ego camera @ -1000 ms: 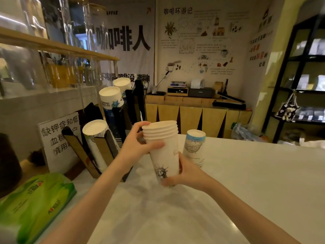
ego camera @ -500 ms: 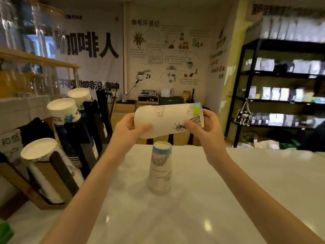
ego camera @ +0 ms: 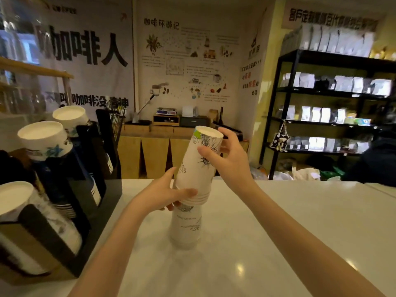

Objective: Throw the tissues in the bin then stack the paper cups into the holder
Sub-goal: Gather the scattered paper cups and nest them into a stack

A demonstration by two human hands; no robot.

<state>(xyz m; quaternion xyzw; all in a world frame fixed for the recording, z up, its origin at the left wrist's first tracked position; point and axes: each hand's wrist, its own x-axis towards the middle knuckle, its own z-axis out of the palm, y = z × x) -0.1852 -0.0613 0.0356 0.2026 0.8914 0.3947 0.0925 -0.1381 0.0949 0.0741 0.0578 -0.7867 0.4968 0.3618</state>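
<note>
Both hands hold a stack of white paper cups (ego camera: 198, 166) with line drawings, turned upside down and tilted slightly right. My left hand (ego camera: 165, 192) grips its rims at the bottom; my right hand (ego camera: 227, 156) grips near its upturned base. The stack's rims sit over the top of another upside-down white cup (ego camera: 186, 227) standing on the white counter (ego camera: 278, 232). The dark cup holder (ego camera: 85, 189) stands at the left, with three slanted stacks of cups in its slots.
A black shelving unit (ego camera: 325, 116) with white bags fills the right background. A wooden cabinet (ego camera: 154, 151) with small appliances stands beyond the counter's far edge. Bags lie on the floor below the shelves. A glass screen and wooden shelf rise behind the holder.
The stack went from upright, to lying sideways between my hands, to upside down now, lowered onto the cup standing on the counter. My view shifted right, away from the holder.
</note>
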